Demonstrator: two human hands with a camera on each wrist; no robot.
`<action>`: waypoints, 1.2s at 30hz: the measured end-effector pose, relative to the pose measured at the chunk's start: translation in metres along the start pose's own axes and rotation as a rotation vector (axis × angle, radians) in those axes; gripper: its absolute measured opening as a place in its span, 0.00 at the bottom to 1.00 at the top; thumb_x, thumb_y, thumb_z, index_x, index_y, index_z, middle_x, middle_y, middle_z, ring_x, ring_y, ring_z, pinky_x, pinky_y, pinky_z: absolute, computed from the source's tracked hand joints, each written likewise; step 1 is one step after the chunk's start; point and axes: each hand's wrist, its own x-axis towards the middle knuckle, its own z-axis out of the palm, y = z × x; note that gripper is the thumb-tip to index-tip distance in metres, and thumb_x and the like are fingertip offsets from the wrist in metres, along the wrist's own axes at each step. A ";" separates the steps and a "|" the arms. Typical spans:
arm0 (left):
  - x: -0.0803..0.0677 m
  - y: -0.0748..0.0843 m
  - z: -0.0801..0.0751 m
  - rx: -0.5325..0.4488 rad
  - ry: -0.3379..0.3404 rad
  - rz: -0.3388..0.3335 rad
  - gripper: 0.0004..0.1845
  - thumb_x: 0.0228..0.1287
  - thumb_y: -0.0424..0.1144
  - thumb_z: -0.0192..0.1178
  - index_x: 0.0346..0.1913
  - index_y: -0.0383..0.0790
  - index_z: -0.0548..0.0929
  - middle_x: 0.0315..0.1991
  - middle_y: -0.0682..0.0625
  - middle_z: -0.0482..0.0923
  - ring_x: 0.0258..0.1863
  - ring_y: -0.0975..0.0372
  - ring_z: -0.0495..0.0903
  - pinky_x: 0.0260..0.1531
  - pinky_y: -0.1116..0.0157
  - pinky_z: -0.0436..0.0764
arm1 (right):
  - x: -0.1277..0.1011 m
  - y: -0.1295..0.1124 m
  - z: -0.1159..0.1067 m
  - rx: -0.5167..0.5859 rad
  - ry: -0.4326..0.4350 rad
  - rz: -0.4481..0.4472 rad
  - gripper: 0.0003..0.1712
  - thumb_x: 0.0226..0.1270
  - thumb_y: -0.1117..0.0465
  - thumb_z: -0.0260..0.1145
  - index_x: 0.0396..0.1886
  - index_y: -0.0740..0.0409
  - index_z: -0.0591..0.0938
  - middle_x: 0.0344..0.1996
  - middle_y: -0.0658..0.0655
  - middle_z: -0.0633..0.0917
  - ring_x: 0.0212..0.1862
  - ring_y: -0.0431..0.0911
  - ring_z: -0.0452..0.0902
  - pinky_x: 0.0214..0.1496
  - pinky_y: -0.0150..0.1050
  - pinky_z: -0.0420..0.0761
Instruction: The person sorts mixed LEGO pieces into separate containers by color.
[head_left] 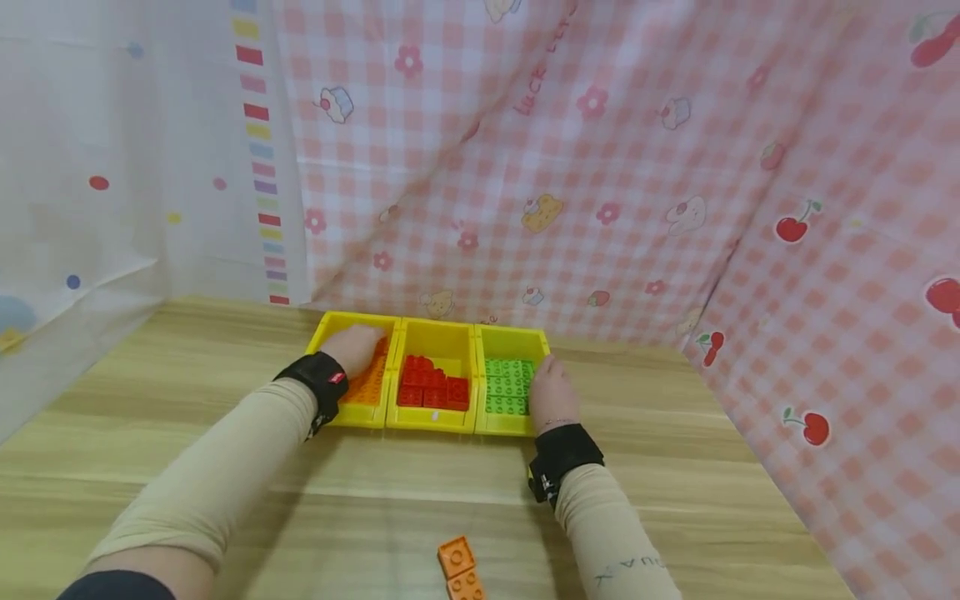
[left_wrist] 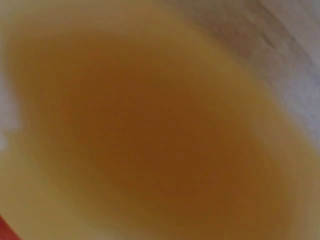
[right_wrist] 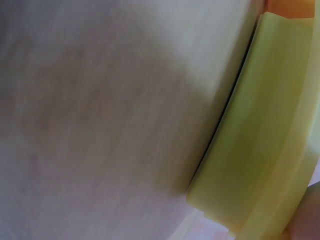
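Observation:
Three yellow bins stand joined in a row. My left hand [head_left: 356, 348] reaches down into the left bin [head_left: 330, 321], over its orange bricks [head_left: 371, 379]; its fingertips are hidden, and I cannot tell whether they grip a brick. In the left wrist view the bin's inside [left_wrist: 150, 130] shows only as an orange blur. Red bricks [head_left: 431, 387] sit in the middle bin [head_left: 438, 333], stacked higher toward its left. Green bricks [head_left: 508, 385] lie in flat rows in the right bin [head_left: 513, 337]. My right hand [head_left: 553, 393] holds that bin by its outer right wall [right_wrist: 255, 130].
Two orange bricks [head_left: 459, 567] lie end to end on the wooden table [head_left: 375, 517], close to the front. A pink checked cloth [head_left: 487, 167] hangs right behind the bins and along the right side. A whitish sheet [head_left: 75, 208] hangs at the left.

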 end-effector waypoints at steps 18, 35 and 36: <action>-0.098 0.045 -0.050 0.147 0.022 0.264 0.12 0.56 0.28 0.61 0.45 0.36 0.82 0.40 0.46 0.80 0.40 0.56 0.80 0.35 0.60 0.80 | 0.002 0.003 0.000 0.074 -0.087 -0.005 0.23 0.72 0.70 0.45 0.63 0.79 0.59 0.45 0.73 0.73 0.35 0.58 0.77 0.38 0.46 0.79; -0.148 0.149 0.006 0.294 -0.130 0.916 0.18 0.63 0.39 0.56 0.56 0.51 0.77 0.54 0.56 0.75 0.51 0.66 0.75 0.49 0.69 0.72 | 0.003 0.003 0.001 0.127 -0.130 0.047 0.23 0.74 0.67 0.44 0.64 0.76 0.58 0.49 0.72 0.72 0.40 0.60 0.75 0.43 0.50 0.78; -0.148 0.151 0.008 0.300 -0.132 0.922 0.18 0.63 0.40 0.56 0.56 0.52 0.76 0.54 0.57 0.75 0.51 0.67 0.75 0.49 0.69 0.72 | 0.003 0.003 0.001 0.121 -0.128 0.045 0.24 0.74 0.67 0.44 0.64 0.76 0.58 0.49 0.72 0.72 0.40 0.60 0.75 0.43 0.50 0.78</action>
